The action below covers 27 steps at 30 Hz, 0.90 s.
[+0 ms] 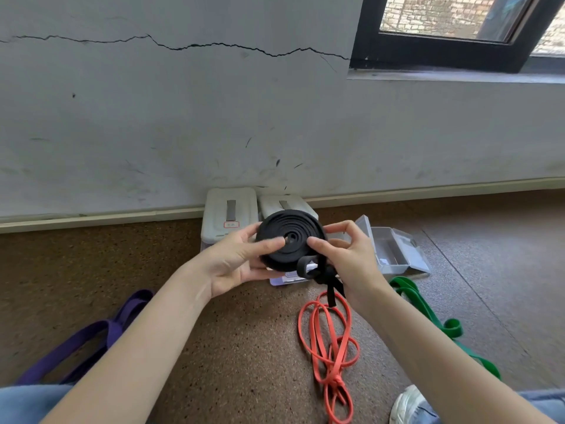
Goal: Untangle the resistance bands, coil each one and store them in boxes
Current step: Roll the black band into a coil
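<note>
Near floor, left: purple band (82, 338) lies loose beside the person's knee, not coiled.
Near floor, centre: orange band (330, 347) lies in slack loops with a knot showing at its near end; not yet untangled.
Near floor, right: green band (428, 316) trails loose past a shoe (406, 405); not coiled.
Left hand (241, 264): fingers curled round the left rim of the black band (290, 237), thumb laid across the coil's face near its centre. Firm hold.
Right hand (345, 255): thumb pressed on the coil's face, fingers curled behind its right edge. The free tail hangs down by this palm, looped and twisted just below the coil.
Black band: held in the air between both hands, above the boxes, wound flat in a tight spiral save for the short tail.
Clear box (394, 249): open on the floor, right of the hands, lid hinged back. Contents cannot be made out.
White boxes (229, 215): two, lids shut, against the far wall.
Step in hand: judged to be the last turns of coiling the black band.
Next move: the tail's twist wants straightening and wrapping on, with thumbs kept on the face so the spiral does not spring apart, then lowering into an open box.
</note>
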### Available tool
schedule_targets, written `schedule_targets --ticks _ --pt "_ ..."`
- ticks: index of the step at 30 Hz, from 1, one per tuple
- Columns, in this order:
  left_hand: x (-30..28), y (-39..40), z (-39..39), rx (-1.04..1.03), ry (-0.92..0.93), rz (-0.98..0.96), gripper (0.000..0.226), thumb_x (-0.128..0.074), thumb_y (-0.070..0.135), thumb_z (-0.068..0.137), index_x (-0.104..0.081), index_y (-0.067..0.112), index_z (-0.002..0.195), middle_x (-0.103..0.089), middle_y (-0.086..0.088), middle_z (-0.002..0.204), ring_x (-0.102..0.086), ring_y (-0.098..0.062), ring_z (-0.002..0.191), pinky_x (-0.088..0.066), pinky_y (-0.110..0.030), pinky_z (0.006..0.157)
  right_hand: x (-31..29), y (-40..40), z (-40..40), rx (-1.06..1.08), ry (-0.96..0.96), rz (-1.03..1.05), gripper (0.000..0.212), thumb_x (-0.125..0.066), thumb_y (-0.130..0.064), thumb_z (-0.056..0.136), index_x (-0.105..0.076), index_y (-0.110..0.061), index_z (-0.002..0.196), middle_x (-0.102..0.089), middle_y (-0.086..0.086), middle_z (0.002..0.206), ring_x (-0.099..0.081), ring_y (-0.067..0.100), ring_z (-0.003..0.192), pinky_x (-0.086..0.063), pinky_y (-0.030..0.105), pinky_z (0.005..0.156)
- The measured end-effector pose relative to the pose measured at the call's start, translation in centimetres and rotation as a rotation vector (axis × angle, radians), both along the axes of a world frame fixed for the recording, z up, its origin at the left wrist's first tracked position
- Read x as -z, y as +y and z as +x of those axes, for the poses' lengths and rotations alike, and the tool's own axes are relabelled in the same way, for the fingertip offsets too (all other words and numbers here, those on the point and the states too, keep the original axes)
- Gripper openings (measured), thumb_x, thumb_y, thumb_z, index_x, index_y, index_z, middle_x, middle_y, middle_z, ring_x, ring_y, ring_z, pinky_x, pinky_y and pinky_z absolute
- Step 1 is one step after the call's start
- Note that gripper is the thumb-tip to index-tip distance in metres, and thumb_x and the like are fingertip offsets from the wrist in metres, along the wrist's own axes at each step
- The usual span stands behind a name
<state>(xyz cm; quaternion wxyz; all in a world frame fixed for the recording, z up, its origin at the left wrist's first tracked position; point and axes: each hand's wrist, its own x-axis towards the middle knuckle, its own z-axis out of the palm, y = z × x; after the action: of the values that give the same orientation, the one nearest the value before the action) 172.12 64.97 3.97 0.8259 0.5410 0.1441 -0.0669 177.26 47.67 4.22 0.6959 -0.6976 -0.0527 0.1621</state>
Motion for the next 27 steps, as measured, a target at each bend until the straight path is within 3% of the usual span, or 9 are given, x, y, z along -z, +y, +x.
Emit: schedule_targets --ticks 7,11,14,17,22,25,27 --pt "0.3 0.1 0.1 0.057 -0.068 0.091 0.051 -0.067 -0.008 0.072 -0.056 0.023 0.111 -0.074 -0.005 0.092 -0.071 -0.025 0.086 -0.058 -0.029 0.061 -0.2 -0.2 0.7 -0.035 -0.173 -0.061 0.025 -0.073 -0.010 0.078 -0.052 -0.015 0.092 -0.072 0.007 0.075 -0.071 0.022 0.065 -0.058 0.038 0.054" --pt "0.1 1.2 0.0 0.137 -0.091 0.131 0.061 -0.073 0.000 0.063 -0.056 0.021 0.118 -0.070 -0.010 0.108 -0.069 -0.025 0.097 -0.058 -0.030 0.070 -0.2 -0.4 0.9 -0.105 -0.300 -0.147 0.027 -0.075 -0.013 0.077 -0.050 -0.018 0.089 -0.072 0.007 0.076 -0.071 0.021 0.067 -0.057 0.036 0.058" --pt "0.0 1.2 0.1 0.092 -0.140 0.149 0.047 -0.072 0.016 0.069 -0.060 0.020 0.114 -0.071 -0.009 0.106 -0.068 -0.023 0.098 -0.058 -0.034 0.075 0.0 -0.5 0.9 -0.145 -0.368 -0.166 0.028 -0.075 -0.014 0.077 -0.050 -0.020 0.088 -0.072 0.005 0.076 -0.071 0.016 0.069 -0.055 0.028 0.060" --pt "0.3 0.3 0.3 -0.064 -0.146 0.208 0.039 -0.067 0.037 0.071 -0.066 0.020 0.106 -0.073 -0.007 0.100 -0.069 -0.020 0.094 -0.057 -0.038 0.078 -0.2 -0.3 1.0 -0.225 -0.390 -0.196 0.030 -0.075 -0.016 0.076 -0.049 -0.021 0.088 -0.073 0.006 0.078 -0.071 0.016 0.070 -0.059 0.032 0.063" --pt "0.2 0.7 0.2 -0.060 -0.163 0.307 0.027 -0.067 0.028 0.070 -0.069 0.013 0.092 -0.074 -0.001 0.080 -0.070 -0.011 0.073 -0.055 -0.019 0.062 -1.9 -2.2 2.0 -0.570 -0.266 -0.348 0.027 -0.072 -0.009 0.078 -0.050 -0.015 0.093 -0.073 0.013 0.087 -0.071 0.023 0.074 -0.059 0.034 0.069" --pt "0.4 1.1 -0.1 0.063 -0.127 0.387 0.018 -0.067 0.024 0.071 -0.071 0.014 0.086 -0.073 0.007 0.072 -0.068 -0.006 0.068 -0.052 -0.015 0.058 -3.4 -3.5 3.4 -0.444 -0.387 -0.370 0.015 -0.068 -0.006 0.080 -0.060 -0.015 0.088 -0.074 0.005 0.080 -0.067 0.011 0.063 -0.053 0.031 0.068" --pt "0.3 1.1 -0.2 0.116 -0.103 0.391 0.016 -0.069 0.027 0.068 -0.073 0.016 0.080 -0.073 0.002 0.074 -0.069 -0.008 0.068 -0.052 -0.016 0.057 -4.1 -3.6 3.9 -0.345 -0.487 -0.368 0.011 -0.067 -0.006 0.081 -0.063 -0.016 0.085 -0.074 0.000 0.076 -0.063 0.005 0.059 -0.052 0.030 0.068"
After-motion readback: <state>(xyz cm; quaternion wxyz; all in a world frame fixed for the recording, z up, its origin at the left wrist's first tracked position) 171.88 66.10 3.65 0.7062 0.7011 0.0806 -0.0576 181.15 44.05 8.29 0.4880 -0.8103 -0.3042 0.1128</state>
